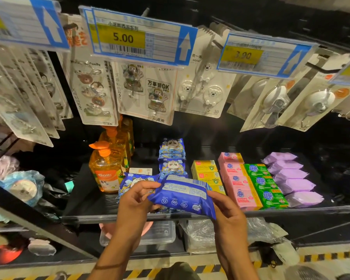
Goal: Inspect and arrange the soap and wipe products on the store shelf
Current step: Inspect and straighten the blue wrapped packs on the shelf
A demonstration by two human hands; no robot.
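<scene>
In the lower centre of the frame, two bare hands hold a glossy blue plastic wipe packet [182, 197] in front of the black metal shelf [85, 203]. The packet is tilted and shows a white printed label. The left hand [137, 199] pinches the packet's left end, thumb on top and fingers curled beneath. The right hand [228, 211] grips the right end, its fingers closed on the edge.

Just behind the left hand, a second blue panda-print wipe pack [133, 179] lies flat on the shelf. More blue panda-print packs [172, 156] stand in a row running back from the held packet.

At centre left stand orange liquid-soap pump bottles [107, 170]. To the right of the blue row sit yellow boxed soaps [205, 170], then pink wrapped soap bars [236, 184], then green wrapped soap bars [265, 184], the rows touching. Lilac soft wipe packs [291, 176] lie in a line at the far right.

Across the top of the frame hang carded adhesive hooks [200, 89] behind a blue-framed price tag reading 5.00 [129, 37] and another blue-framed price tag reading 3.90 [242, 55].
</scene>
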